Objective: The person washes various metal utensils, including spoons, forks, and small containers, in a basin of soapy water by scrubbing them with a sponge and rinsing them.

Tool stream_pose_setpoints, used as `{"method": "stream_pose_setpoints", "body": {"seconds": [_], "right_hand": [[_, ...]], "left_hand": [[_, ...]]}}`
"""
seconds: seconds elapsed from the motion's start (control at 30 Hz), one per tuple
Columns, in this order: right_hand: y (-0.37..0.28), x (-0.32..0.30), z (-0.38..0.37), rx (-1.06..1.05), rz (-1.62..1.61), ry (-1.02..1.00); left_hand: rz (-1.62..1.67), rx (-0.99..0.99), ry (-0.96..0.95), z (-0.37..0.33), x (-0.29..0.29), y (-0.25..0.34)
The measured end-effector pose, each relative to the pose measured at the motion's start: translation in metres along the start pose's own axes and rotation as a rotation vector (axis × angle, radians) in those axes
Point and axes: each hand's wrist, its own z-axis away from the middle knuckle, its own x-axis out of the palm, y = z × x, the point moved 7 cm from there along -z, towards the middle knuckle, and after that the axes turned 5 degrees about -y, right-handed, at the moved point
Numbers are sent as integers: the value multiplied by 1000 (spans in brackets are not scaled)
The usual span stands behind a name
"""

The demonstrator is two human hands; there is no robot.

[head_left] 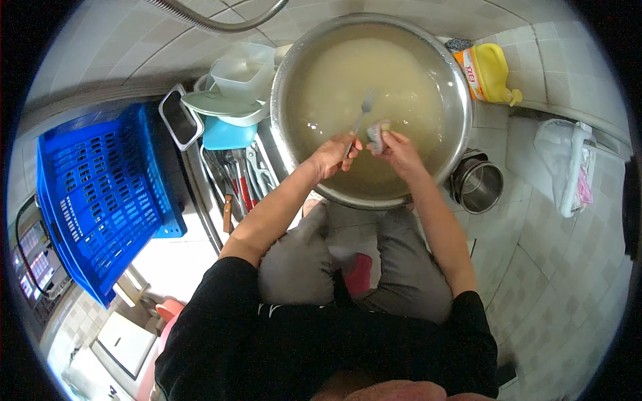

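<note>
A large round metal basin (464,113) full of cloudy, yellowish water (354,60) stands in front of me. Above the water, my left hand (331,156) is closed round the handle of a metal fork (368,101), whose tines point away from me. Beside it, my right hand (402,154) pinches a small crumpled scrubbing pad (377,136), greyish and pinkish. The pad is close to the fork; I cannot tell whether they touch. Whatever lies under the murky water is hidden.
Left of the basin sit clear plastic containers (244,77), a turquoise lid (229,134) and a tray of utensils (244,175). A blue crate (110,190) stands farther left. At right are a yellow bottle (491,73) and metal pots (480,186). A hose (221,25) hangs above.
</note>
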Motion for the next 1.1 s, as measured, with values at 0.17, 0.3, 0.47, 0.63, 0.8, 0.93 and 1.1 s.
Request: {"method": "stream_pose_setpoints", "body": {"seconds": [0.17,0.3,0.47,0.63,0.8,0.93,1.1], "right_hand": [[11,-16,-26,-108,299,-33],[-29,-62,-28,-250,235,271],[-66,-81,-3,-464,870,548],[-35,3,-10,-351,445,-58],[-28,28,6,-408,756,-94],[-8,29,1,-390,999,16],[0,16,-2,-186,979,-142]], "left_hand": [[-221,-104,-211,6,35,-16],[-278,-167,-292,9,26,-26],[-360,35,-139,11,30,-4],[83,237,-38,-23,-10,1],[324,178,-47,-16,20,11],[322,242,-122,-20,23,9],[251,200,103,-30,-1,-6]]}}
